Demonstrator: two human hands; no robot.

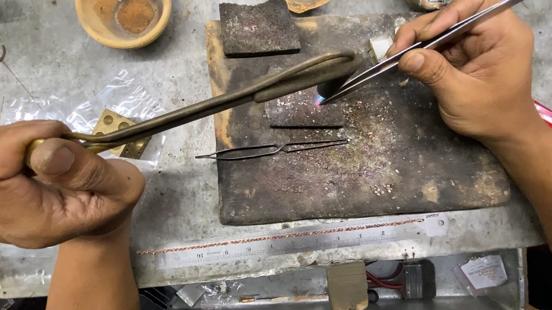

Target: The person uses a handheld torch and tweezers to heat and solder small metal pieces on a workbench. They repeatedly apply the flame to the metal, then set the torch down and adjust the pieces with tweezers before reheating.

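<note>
Left hand [33,184] is gripping the torch [216,103], aiming its flame at the slab [305,111]; right hand [478,65] is pinching tweezers [441,36] there, keeping fingers away from heat.

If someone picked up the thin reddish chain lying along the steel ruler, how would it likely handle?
The chain would probably be floppy: it looks made of tiny links and lies stretched along the ruler. It seems very light for its length, being hair-thin. It is likely delicate and hard to pinch, so tweezers like the spare pair on the charred block might suit.

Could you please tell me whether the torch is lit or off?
Lit: a small blue-pink flame shows at the torch nozzle, beside the tweezers tip.
</note>
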